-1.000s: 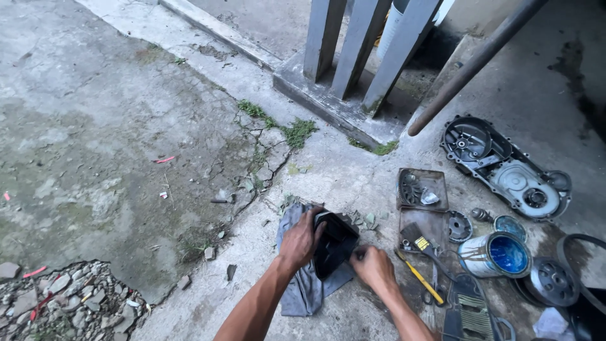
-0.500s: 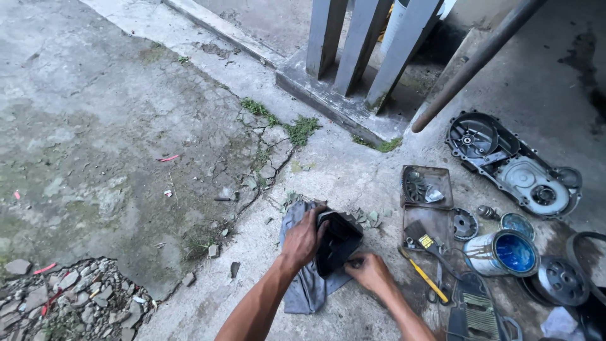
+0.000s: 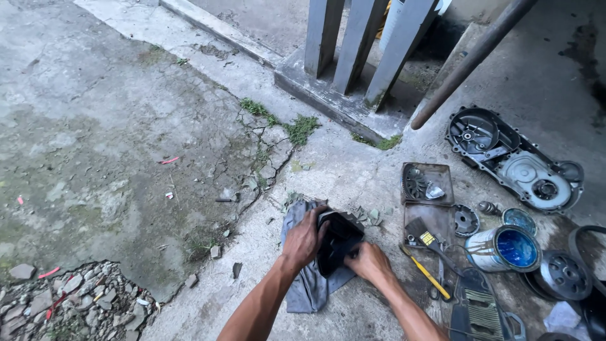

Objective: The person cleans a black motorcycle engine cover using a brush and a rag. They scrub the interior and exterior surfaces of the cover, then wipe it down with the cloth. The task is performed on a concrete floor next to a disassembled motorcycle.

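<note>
Both hands work on one black part (image 3: 339, 243) that rests on a grey rag (image 3: 303, 278) spread over the concrete floor (image 3: 113, 126), near the bottom edge of the view. The left hand (image 3: 305, 239) grips the part's left side, fingers curled over its rim; the right hand (image 3: 368, 261) presses against its lower right, fingers closed on it. The hands cover much of the part, so its exact shape is hard to make out, and much of the rag lies hidden under it and the left forearm.

To the right, two shallow trays (image 3: 428, 183) sit one behind the other, the nearer holding one brush (image 3: 418, 230). One open tin with a blue inside (image 3: 505, 248) lies on its side beside its round lid (image 3: 519, 220). One long engine cover (image 3: 514, 158) lies toward the right edge. A pulley disc (image 3: 563, 273) and a ribbed black piece (image 3: 478, 304) are partly cut off at the bottom right corner. One yellow-handled tool (image 3: 428, 275) lies just right of the right hand.
</note>
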